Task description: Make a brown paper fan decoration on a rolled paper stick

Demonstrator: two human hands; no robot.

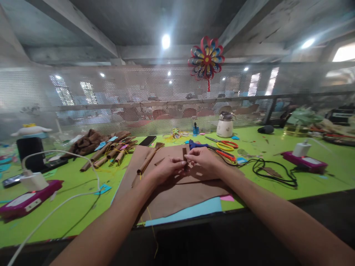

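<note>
Over a large brown sheet [163, 207], both hands meet at a small narrow brown strip [184, 151] that stands nearly upright between them. My left hand [169, 167] is closed, its fingertips pinching the strip's lower part. From the other side, my right hand [203, 158] grips the same strip between thumb and fingers. Left of my left hand, a rolled brown tube [148, 159] with yellow string lies on the sheet. A blue glue gun [197, 145] rests just behind my right hand, partly hidden by it.
Left lies a pile of brown tubes [111, 153] with yellow strings. Scissors with orange and yellow handles [226, 144], a dark phone [148, 140] and a white jar [225, 125] stand or lie farther back. Purple power strips [306, 162] and a black cable [273, 173] flank the workspace.
</note>
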